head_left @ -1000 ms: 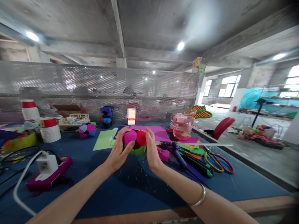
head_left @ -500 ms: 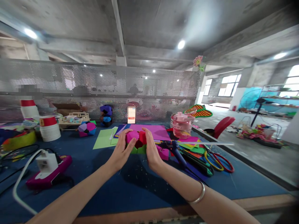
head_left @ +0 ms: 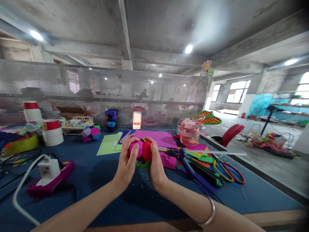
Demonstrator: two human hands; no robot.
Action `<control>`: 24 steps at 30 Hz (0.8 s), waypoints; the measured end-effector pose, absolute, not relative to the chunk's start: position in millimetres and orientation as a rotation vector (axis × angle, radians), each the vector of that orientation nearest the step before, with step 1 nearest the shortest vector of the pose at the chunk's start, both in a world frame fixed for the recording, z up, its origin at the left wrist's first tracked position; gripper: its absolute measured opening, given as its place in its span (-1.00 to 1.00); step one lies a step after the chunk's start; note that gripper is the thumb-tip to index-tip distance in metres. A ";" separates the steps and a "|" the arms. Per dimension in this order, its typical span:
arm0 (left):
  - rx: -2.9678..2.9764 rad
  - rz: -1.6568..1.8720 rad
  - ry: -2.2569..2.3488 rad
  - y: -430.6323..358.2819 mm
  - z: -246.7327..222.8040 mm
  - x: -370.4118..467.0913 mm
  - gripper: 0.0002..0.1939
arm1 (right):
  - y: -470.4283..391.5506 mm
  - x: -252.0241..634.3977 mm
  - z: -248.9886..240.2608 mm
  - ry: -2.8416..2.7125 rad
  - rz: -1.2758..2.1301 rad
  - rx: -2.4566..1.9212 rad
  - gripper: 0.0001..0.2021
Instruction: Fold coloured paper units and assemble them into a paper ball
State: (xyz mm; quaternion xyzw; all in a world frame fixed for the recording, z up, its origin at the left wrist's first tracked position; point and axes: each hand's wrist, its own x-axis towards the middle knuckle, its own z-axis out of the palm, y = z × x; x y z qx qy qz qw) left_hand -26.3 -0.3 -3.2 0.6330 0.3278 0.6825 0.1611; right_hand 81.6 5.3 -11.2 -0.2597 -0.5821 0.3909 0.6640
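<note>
A faceted paper ball [head_left: 146,151] with magenta, red, black and green faces is held between my two hands above the blue table. My left hand [head_left: 126,161] wraps its left side, the thumb lying across a magenta face. On the right side, my right hand [head_left: 156,164] curves round the red face with its fingers over the top. Just beyond the hands lie purple sheets [head_left: 164,138] and a light green sheet [head_left: 106,144]. A dark blue glue gun [head_left: 184,159] rests to the right of my right hand.
Scissors [head_left: 233,172], a green cutter [head_left: 207,172] and a pink container [head_left: 189,133] are on the right. Stacked paper cups [head_left: 52,133], a power strip [head_left: 51,180] with cables, and another paper ball [head_left: 91,133] are on the left. A lit phone [head_left: 136,120] stands at the back.
The paper ball has been tilted and raised slightly, showing more of its red face and a dark top. Both hands have turned more upright around it. The view has shifted slightly.
</note>
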 end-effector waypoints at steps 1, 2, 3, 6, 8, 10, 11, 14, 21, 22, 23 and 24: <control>1.814 1.961 0.937 -1.0 -3.6 -26.1 -0.78 | 2.7 81.8 -9.6 -1.319 0.889 -0.583 -0.61; 1.822 1.971 0.943 -1.8 -3.8 -26.0 -0.79 | 0.2 82.0 -7.9 -1.327 0.890 -0.581 -0.62; 1.834 1.982 0.952 -2.6 -3.9 -25.7 -0.80 | -2.1 82.2 -6.2 -1.334 0.883 -0.581 -0.63; 1.872 2.003 0.974 -5.3 -3.4 -25.1 -0.81 | -7.0 82.2 -2.2 -1.343 0.848 -0.577 -0.63; 1.892 2.000 0.980 -6.5 -2.8 -25.1 -0.81 | -8.5 82.0 -1.0 -1.344 0.839 -0.577 -0.62; 1.898 1.990 0.993 -7.0 -2.2 -25.4 -0.80 | -8.8 82.0 -1.1 -1.346 0.838 -0.582 -0.61; 1.901 1.987 0.998 -7.1 -1.9 -25.6 -0.80 | -8.6 82.1 -1.6 -1.344 0.844 -0.583 -0.61; 1.923 1.986 0.982 -7.8 0.1 -25.8 -0.80 | -6.7 82.3 -3.8 -1.297 0.903 -0.570 -0.60; 1.779 1.908 0.949 -15.5 3.8 -25.6 -0.56 | -2.8 83.3 -4.8 -1.192 1.150 -0.446 -0.55; 1.751 1.887 0.935 -16.2 3.2 -25.8 -0.55 | -2.5 83.2 -4.5 -1.187 1.160 -0.425 -0.58; 1.732 1.865 0.916 -16.5 2.4 -25.9 -0.55 | -2.2 83.1 -4.3 -1.178 1.160 -0.404 -0.62; 1.719 1.842 0.895 -16.5 1.5 -25.9 -0.55 | -1.8 83.1 -4.2 -1.170 1.153 -0.385 -0.65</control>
